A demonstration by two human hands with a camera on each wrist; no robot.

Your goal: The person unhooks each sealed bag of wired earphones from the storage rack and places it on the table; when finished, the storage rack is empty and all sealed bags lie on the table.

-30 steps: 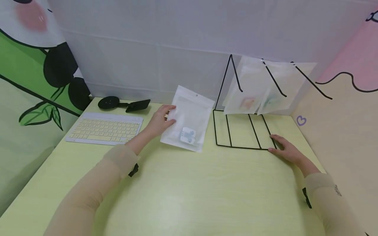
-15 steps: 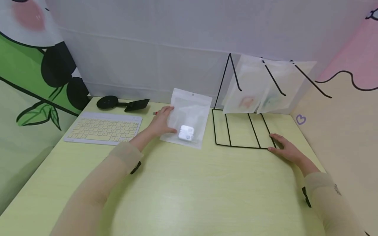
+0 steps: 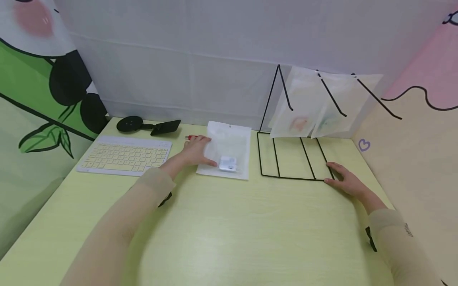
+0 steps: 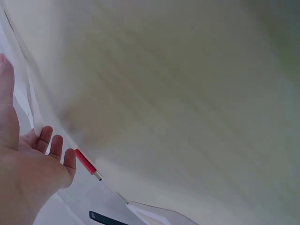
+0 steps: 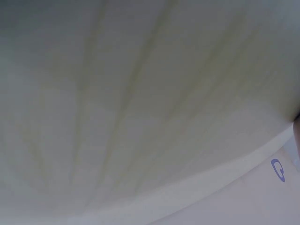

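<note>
My left hand (image 3: 196, 151) holds a white pouch (image 3: 239, 139) by its left edge, thumb at the lower left and fingers higher up. The pouch has a hang hole at its top, and a small white item (image 3: 228, 163) shows through its clear front. In the left wrist view, the pouch's edge runs down to the fingertips (image 4: 46, 133). On the right, my right hand (image 3: 345, 178) grips the front right corner of a black wire rack (image 3: 290, 178), thumb and fingers at the base wire. The right wrist view shows mostly tabletop, with a sliver of hand.
Two white pouches (image 3: 290, 103) hang on the rack's hooks (image 3: 332, 95). A white keyboard (image 3: 125, 155) lies at the left, with a black folding spatula-like tool (image 3: 129, 124) behind it. A slim red object with a metal tip (image 3: 190, 137) lies beyond my left hand.
The pouch in my left hand has come down and tilted back toward the table, straightening as it did. The red object behind has come into sight. My right hand stays at the rack.
</note>
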